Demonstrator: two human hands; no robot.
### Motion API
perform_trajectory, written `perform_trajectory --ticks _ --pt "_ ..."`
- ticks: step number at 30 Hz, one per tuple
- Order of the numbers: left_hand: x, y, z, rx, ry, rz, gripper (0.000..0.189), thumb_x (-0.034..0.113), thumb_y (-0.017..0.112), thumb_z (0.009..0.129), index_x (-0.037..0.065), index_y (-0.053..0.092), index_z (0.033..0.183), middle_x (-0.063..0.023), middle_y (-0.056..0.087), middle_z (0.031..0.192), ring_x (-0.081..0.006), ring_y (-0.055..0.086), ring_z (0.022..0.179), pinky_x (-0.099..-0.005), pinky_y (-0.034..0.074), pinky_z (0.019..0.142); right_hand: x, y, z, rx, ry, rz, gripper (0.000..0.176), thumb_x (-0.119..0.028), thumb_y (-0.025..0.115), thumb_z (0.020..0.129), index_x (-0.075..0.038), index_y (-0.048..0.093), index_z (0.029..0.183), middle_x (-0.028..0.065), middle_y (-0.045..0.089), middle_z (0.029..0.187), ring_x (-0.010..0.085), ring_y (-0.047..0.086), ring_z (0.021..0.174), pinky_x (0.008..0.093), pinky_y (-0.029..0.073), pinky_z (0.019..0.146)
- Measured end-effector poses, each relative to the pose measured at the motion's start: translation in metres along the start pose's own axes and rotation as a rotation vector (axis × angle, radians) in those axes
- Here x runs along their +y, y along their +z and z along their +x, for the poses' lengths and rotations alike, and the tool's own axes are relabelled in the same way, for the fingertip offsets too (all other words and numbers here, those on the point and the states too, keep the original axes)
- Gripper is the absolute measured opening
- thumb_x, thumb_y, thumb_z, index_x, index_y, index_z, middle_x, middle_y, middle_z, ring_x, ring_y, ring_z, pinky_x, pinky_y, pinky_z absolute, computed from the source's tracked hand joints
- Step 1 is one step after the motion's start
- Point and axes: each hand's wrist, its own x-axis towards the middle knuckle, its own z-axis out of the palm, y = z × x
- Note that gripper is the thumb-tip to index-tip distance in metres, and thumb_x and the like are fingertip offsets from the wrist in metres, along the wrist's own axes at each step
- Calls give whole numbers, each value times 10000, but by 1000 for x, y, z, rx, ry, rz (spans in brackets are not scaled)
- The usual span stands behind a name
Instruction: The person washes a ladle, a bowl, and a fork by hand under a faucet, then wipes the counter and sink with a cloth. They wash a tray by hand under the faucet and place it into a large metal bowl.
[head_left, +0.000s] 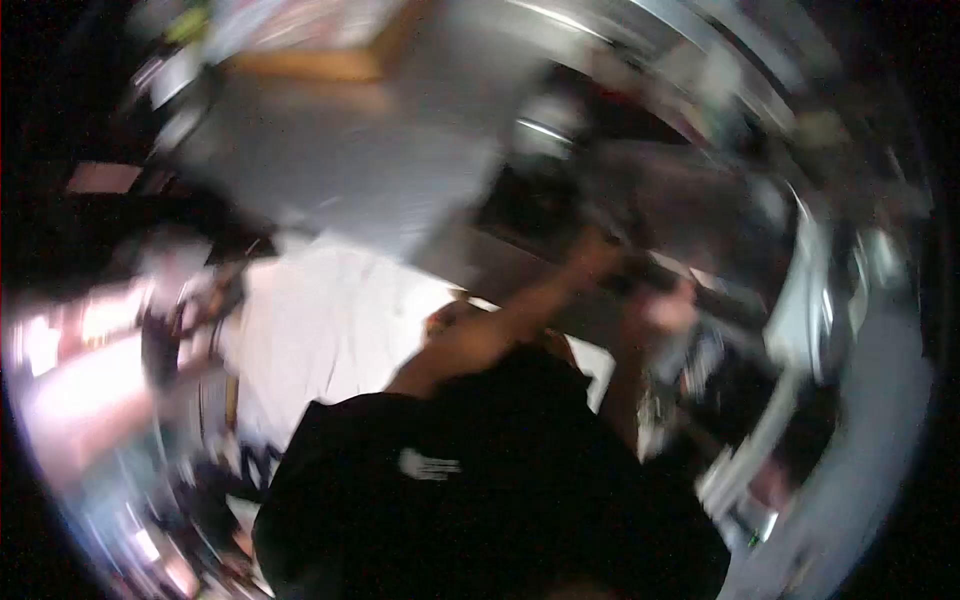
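Note:
Motion blur smears most of the view. My left hand (595, 252) reaches forward across my body to the edge of a dark piece of equipment (535, 205), whose kind I cannot make out. To the right of it and closer to me is my right hand (668, 308), beside a blurred dark bar or edge (715, 295). Both hands' fingers are too smeared to show whether they grip anything. Beyond them lies a brownish-grey panel-like surface (680, 190).
A grey metal worktop (350, 160) spans the upper left, with a wood-edged tray or box (310, 65) on it. A white surface (330, 320) lies left of my arm. A pale curved object (800, 300) stands at the right. Blurred shelving and equipment surround this.

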Motion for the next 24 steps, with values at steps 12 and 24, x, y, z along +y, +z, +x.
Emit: perform_trajectory --ticks 12,24 --pt "-90 37 37 124 -132 720 295 289 574 789 19 648 882 -100 638 854 -203 595 771 -398 459 688 58 -46 68 -659 -476 -334 305 -189 539 870 28 513 1083 134 568 1042 207 555 917 361 444 815" --pt "-49 95 14 435 380 710 234 161 638 767 -5 609 929 -158 609 894 -284 593 788 -392 492 677 46 -78 92 -360 -839 -641 391 -238 513 892 16 465 1186 122 554 1085 206 534 1003 359 404 906"
